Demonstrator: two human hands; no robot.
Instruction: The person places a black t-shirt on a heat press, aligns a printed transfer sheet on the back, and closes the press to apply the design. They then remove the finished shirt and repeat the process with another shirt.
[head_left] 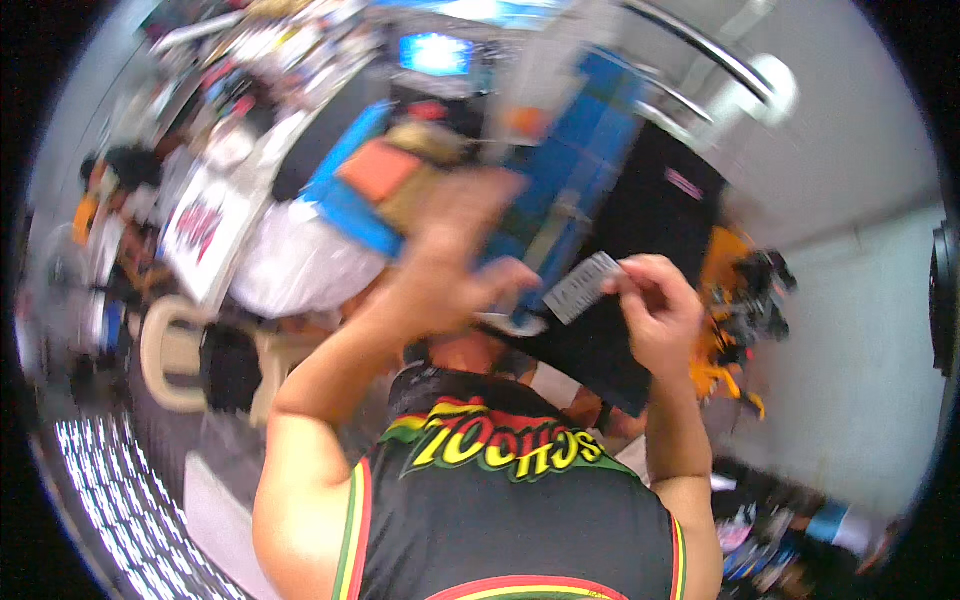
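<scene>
Pinching the card (582, 288) by its upper right end, my right hand (664, 315) stands in front of the black vest (530, 500), elbow bent, forearm rising from the lower right. I have the thumb and index finger closed on that end, with the other fingers curled toward the palm. From the fingertips the card slants down and left, its grey, lettered face turned to my camera, over the black cloth (655, 230); I can't tell how high above it.

My left hand (450, 245) is raised on the other side, forearm slanting up from the lower left. It is badly blurred, but the fingers look open and extended up and right, with the thumb spread away toward the card's left end. That thumb is near the card, though I cannot tell whether they touch. Behind the left fingers I see the orange pouch (379, 168), and just right of them the blue cloth (590, 120).
</scene>
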